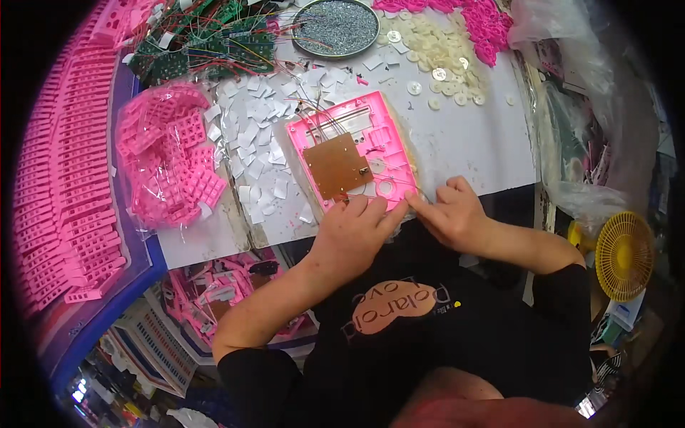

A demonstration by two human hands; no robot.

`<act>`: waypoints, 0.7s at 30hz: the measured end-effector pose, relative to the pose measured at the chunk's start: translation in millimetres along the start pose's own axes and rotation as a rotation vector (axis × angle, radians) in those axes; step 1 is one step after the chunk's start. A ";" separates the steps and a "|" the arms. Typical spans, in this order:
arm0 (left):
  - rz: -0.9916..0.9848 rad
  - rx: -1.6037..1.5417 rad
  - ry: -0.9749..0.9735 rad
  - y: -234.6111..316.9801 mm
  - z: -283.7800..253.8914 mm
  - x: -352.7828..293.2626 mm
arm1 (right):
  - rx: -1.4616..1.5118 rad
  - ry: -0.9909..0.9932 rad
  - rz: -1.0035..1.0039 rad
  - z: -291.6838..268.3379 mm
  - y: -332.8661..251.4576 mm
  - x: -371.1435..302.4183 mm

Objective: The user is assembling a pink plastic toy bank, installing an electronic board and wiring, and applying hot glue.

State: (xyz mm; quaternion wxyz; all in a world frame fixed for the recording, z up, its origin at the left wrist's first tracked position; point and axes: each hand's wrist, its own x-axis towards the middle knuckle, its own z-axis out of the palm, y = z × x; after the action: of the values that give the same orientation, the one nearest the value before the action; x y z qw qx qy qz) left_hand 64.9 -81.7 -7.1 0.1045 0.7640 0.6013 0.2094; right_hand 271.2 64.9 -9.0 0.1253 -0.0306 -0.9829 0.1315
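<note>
Pink plastic, a flat calculator-like shell (357,146), lies face down on the white tabletop (471,143) with a brown circuit board (335,165) on it. The left hand (349,235), fingers loosely curled, rests its grip on the shell's 6 o'clock edge. The right hand (449,210) pinches narrowly at the shell's 5 o'clock corner; what it holds I cannot tell. At 9 o'clock sits a clear bag of pink parts (168,153); at 12 o'clock, a round metal dish (335,27).
</note>
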 end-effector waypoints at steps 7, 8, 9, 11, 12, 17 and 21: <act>-0.051 0.029 -0.017 3.1 0.6 -2.8 | 0.387 -0.486 0.220 -45.8 29.4 62.6; -0.057 0.031 0.002 2.8 1.3 -1.0 | 0.377 -0.314 0.224 -34.5 30.4 84.8; -0.050 0.024 0.015 3.9 -0.2 0.8 | 0.351 -0.133 0.236 -27.7 30.5 106.3; -0.054 -0.030 -0.002 4.8 0.0 2.5 | 0.197 0.009 0.276 -9.4 33.0 145.6; -0.066 -0.053 -0.013 3.5 -1.1 2.5 | 0.086 -0.027 0.302 2.1 32.8 162.3; -0.356 -0.566 0.175 -42.7 -29.2 -1.2 | 0.235 0.014 0.449 22.4 35.3 166.3; -0.547 -0.113 0.551 -94.2 -33.5 32.9 | 0.577 0.148 0.504 17.3 29.2 151.6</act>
State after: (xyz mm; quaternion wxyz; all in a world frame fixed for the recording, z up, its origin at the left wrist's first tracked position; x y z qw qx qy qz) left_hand -26.3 -29.1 -9.7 0.0332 0.4839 0.7756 0.4039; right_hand 121.1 102.8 3.2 0.1632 -0.2442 -0.8554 0.4266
